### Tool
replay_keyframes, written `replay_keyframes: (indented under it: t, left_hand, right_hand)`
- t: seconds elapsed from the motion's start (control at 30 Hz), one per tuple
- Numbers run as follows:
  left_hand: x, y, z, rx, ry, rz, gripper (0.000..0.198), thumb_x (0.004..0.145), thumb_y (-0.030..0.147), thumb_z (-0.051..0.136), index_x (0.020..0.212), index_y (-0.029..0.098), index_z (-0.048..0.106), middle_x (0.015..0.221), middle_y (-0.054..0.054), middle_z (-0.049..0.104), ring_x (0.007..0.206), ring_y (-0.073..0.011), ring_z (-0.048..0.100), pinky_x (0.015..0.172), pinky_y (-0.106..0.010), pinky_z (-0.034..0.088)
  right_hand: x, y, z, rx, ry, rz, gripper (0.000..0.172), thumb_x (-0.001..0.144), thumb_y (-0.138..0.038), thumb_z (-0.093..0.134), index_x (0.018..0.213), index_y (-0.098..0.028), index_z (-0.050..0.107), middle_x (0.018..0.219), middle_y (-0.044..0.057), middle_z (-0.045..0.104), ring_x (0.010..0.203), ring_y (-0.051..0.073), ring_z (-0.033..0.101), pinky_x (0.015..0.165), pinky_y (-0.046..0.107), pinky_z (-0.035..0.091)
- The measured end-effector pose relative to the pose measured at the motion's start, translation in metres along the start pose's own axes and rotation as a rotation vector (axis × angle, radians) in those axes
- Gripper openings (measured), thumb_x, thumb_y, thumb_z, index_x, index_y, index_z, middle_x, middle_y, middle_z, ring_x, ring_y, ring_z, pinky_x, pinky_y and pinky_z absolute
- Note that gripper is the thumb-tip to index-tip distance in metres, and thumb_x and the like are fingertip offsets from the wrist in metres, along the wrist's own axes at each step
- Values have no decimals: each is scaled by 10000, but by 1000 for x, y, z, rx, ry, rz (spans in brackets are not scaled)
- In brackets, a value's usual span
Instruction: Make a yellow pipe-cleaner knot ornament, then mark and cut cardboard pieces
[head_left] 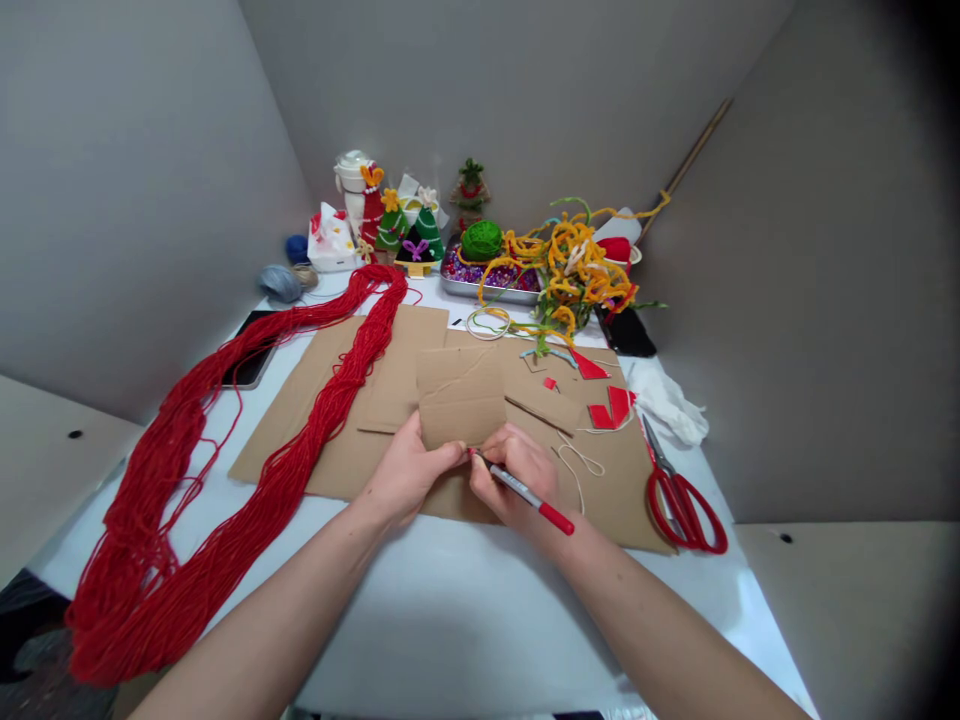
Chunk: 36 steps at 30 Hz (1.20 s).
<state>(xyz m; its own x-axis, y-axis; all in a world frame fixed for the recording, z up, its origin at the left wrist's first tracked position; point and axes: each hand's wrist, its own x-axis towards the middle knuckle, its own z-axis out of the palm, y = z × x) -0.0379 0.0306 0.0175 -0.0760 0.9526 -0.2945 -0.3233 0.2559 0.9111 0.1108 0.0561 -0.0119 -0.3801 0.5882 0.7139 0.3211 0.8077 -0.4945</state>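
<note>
My left hand [411,468] grips the lower left edge of a small cardboard piece [461,395], its thumb lying along the bottom edge. In my right hand [521,470] is a red-and-grey pen [525,492], its red end pointing down to the right. The pen's tip is near the bottom edge of the piece, close to my left thumb, beside a tiny red spot. Beneath both hands lies a large cardboard sheet [292,430]. Red paper pieces [619,404] and a loop of white string [589,462] rest on its right part.
A long red yarn skein [285,500] spreads over the left side. Red-handled scissors [679,500] and a white tissue [671,400] lie at right. Behind are tangled orange yarn [574,260], a metal tray [491,292] and small decorated trees [391,228].
</note>
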Motion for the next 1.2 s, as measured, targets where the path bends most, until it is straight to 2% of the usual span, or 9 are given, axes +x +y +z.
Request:
replay_keyframes:
  t: [1.0,1.2]
  left_hand:
    - [0,0,-1,15,20,9,428,644,135,696,1040,164,536,1098,-114,674,1000,-246,633,892,-400,484]
    - [0,0,-2,0,-8,11,433,657,137,688,1062,171,537,1100,-104,675,997,-235,636,909,-395,475]
  right_hand:
    - [0,0,2,-5,1,26,210,790,-117,566,753,-231,392,660,-5,519,604,143,502,565,282,434]
    - [-1,0,2,11,-12,25,214,788,-100,567,774,-228,395,688,4,530,620,140,495,574,283,434]
